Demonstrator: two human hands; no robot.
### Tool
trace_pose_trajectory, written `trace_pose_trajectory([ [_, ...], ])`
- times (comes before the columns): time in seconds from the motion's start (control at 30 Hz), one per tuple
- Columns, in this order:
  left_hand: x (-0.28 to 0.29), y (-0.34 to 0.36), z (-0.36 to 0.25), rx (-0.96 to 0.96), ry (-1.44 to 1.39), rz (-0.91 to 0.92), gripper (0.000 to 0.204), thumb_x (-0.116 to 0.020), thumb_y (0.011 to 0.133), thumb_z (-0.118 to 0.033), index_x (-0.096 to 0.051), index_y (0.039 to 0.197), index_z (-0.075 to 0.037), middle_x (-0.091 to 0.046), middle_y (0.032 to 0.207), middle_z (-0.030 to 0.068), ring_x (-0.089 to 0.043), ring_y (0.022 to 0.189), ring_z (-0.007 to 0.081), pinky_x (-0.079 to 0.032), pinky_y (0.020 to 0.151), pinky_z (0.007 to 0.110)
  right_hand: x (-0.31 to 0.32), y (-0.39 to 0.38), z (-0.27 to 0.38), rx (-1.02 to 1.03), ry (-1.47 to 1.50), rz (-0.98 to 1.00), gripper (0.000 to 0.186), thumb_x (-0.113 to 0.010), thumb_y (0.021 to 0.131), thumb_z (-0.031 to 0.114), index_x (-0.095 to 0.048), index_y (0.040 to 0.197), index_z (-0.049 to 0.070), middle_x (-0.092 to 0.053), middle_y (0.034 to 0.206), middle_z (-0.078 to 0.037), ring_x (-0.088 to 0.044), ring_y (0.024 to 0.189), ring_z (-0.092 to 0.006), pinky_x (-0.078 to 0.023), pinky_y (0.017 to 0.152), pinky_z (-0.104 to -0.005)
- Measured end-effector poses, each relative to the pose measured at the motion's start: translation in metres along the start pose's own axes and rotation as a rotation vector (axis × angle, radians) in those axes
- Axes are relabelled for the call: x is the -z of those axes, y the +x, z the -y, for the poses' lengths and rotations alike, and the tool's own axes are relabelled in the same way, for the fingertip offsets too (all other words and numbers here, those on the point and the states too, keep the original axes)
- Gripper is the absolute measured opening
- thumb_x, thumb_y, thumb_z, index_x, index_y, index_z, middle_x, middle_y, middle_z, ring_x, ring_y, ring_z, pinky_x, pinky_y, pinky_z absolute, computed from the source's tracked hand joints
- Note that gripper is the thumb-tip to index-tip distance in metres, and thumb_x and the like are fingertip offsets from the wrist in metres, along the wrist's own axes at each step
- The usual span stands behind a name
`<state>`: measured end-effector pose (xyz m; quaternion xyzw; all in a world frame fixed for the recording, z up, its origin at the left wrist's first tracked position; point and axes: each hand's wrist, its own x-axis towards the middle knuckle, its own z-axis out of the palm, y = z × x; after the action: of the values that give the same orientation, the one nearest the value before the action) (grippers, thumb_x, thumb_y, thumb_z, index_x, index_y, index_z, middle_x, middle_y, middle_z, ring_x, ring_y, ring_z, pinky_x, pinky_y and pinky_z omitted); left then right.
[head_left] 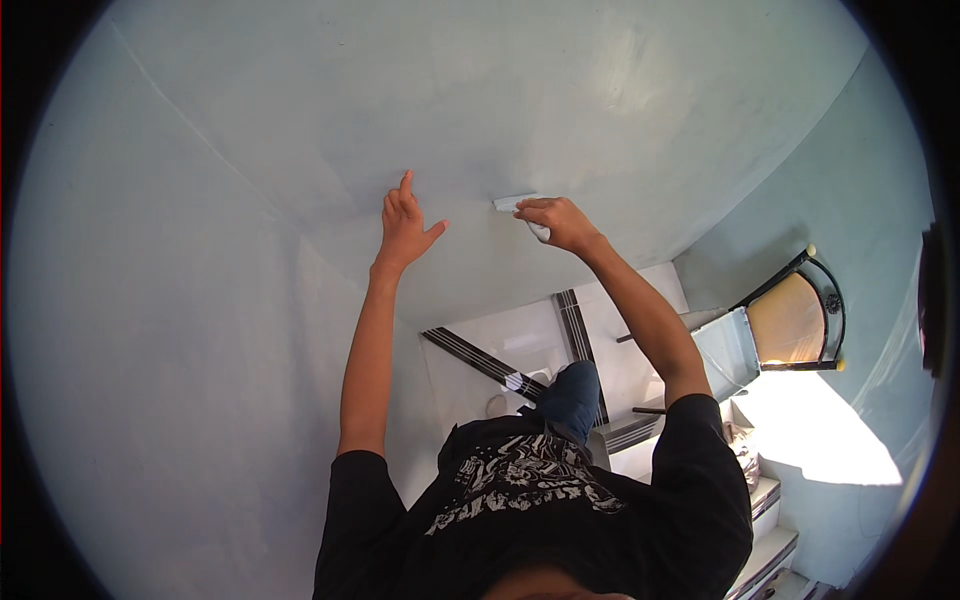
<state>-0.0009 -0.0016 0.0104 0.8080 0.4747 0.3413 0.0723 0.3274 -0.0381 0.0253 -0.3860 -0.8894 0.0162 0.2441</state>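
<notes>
Big pale blue-grey wall up close. Holding a flat white scraper in the right hand, just by the wall, can't tell if touching. Nothing in the left hand, thumb out wide. Best to press softly, go slow and keep it even. Farther down, white floor; off to the right, a tan-backed chair.

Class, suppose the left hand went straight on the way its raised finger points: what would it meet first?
Most likely the pale wall. Depth is unclear, so the left hand may already be touching it.
</notes>
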Motion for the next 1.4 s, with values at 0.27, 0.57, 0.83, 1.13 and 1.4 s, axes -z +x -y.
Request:
trace_pose_trajectory([
  [0.27, -0.003, 0.001, 0.001, -0.014, 0.023, -0.004, 0.119, -0.088, 0.079, -0.025, -0.004, 0.162, -0.009, -0.038, 0.120, 0.0129, -0.041, 0.110, 0.0296, -0.037, 0.101, 0.045, 0.138, 0.066, 0.018, 0.257, -0.238, -0.123, 0.035, -0.071, 0.079, -0.002, -0.075, 0.112, 0.009, -0.074, 0.123, -0.008, -0.072, 0.109, -0.0257, -0.062, 0.082, -0.0370],
  [0.57, -0.002, 0.000, -0.002, -0.024, 0.010, -0.016, 0.117, -0.088, 0.080, -0.025, -0.006, 0.162, -0.007, -0.038, 0.120, 0.0129, -0.041, 0.109, 0.0292, -0.037, 0.102, 0.046, 0.168, 0.095, 0.045, 0.324, -0.348, -0.602, 0.032, -0.074, 0.082, -0.004, -0.077, 0.112, 0.007, -0.074, 0.120, -0.011, -0.070, 0.118, -0.0289, -0.059, 0.103, -0.0410],
  [0.83, 0.003, -0.005, 0.005, -0.017, 0.009, 0.004, 0.118, -0.087, 0.081, -0.025, -0.004, 0.161, -0.007, -0.038, 0.119, 0.0130, -0.041, 0.109, 0.0293, -0.036, 0.104, 0.047, 0.028, 0.053, 0.039, 0.185, -0.188, -0.682, 0.020, -0.077, 0.082, 0.002, -0.078, 0.101, 0.008, -0.074, 0.118, -0.010, -0.072, 0.113, -0.0269, -0.062, 0.099, -0.0385],
  [1.13, 0.000, 0.000, 0.003, -0.019, 0.013, 0.016, 0.116, -0.085, 0.081, -0.021, -0.002, 0.162, -0.007, -0.039, 0.121, 0.0145, -0.041, 0.111, 0.0302, -0.035, 0.106, 0.047, -0.022, 0.010, 0.034, 0.031, 0.042, -0.428, 0.028, -0.073, 0.080, 0.000, -0.073, 0.107, 0.010, -0.075, 0.111, -0.009, -0.075, 0.090, -0.0251, -0.061, 0.069, -0.0362],
  [1.4, -0.002, -0.001, 0.002, -0.024, 0.049, 0.024, 0.119, -0.085, 0.081, -0.018, 0.000, 0.162, -0.007, -0.040, 0.123, 0.0165, -0.041, 0.111, 0.0320, -0.037, 0.104, 0.047, 0.069, 0.048, 0.019, 0.155, 0.047, -0.207, 0.031, -0.074, 0.075, -0.002, -0.073, 0.104, 0.009, -0.076, 0.104, -0.007, -0.073, 0.085, -0.0263, -0.060, 0.067, -0.0346],
])
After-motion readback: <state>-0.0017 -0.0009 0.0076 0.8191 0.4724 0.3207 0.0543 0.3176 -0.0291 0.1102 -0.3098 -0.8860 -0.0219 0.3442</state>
